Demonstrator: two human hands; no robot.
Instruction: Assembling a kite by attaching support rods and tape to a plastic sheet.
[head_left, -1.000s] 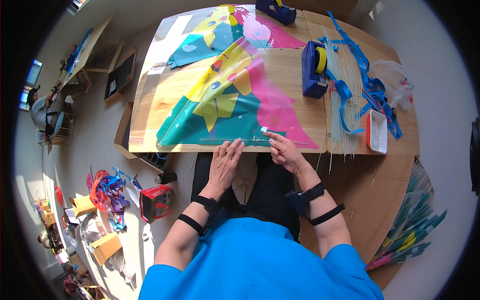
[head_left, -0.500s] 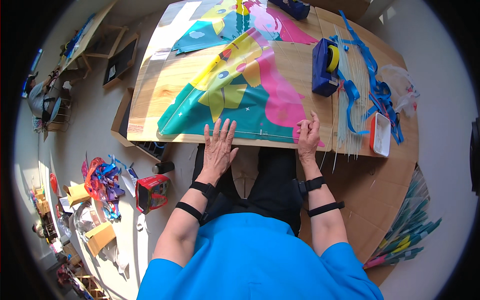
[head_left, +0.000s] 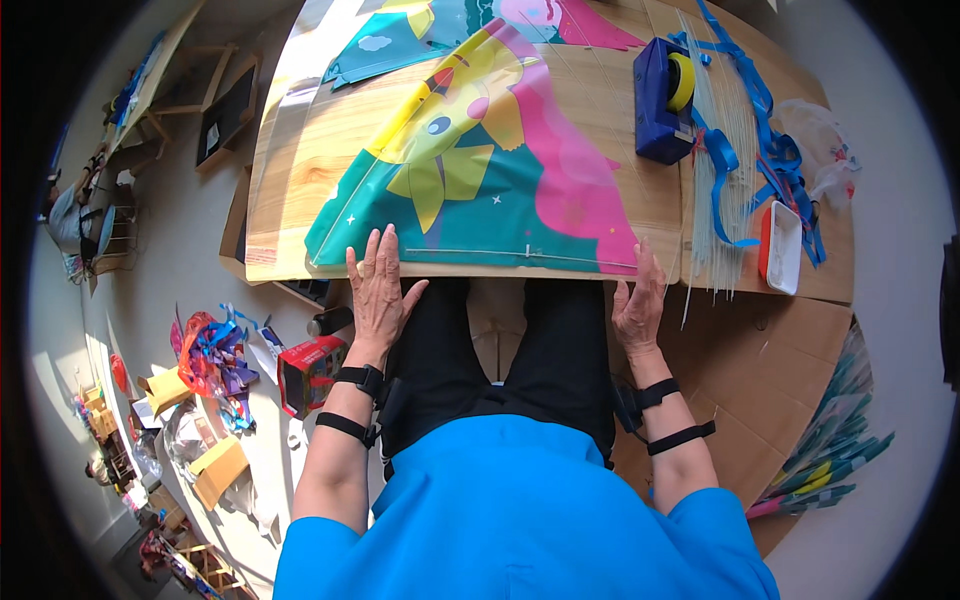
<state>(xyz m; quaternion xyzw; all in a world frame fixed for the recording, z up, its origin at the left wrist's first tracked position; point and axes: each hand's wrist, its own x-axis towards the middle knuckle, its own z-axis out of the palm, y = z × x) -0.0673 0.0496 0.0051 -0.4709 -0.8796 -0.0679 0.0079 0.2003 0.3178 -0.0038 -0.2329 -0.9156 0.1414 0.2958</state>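
Observation:
A triangular kite sheet, printed in teal, yellow and pink with a cartoon figure, lies on the wooden table in front of me. Along its near edge runs a thin pale rod, held at one spot by a small white piece. My left hand rests flat, fingers stretched over the sheet's near edge left of the middle, thumb apart. At the sheet's near right corner is my right hand, its fingers extended and thumb spread; whether the fingertips press on the corner I cannot tell.
A blue tape dispenser with yellow tape stands right of the sheet. Beyond it lie thin white rods, blue ribbon and a red-and-white tray. Another printed sheet lies at the far side. Cardboard sits below the table's right.
My left hand has slid left along the sheet's near edge. My right hand has shifted right at the corner, and its bent fingers have straightened. The whole view has shifted slightly.

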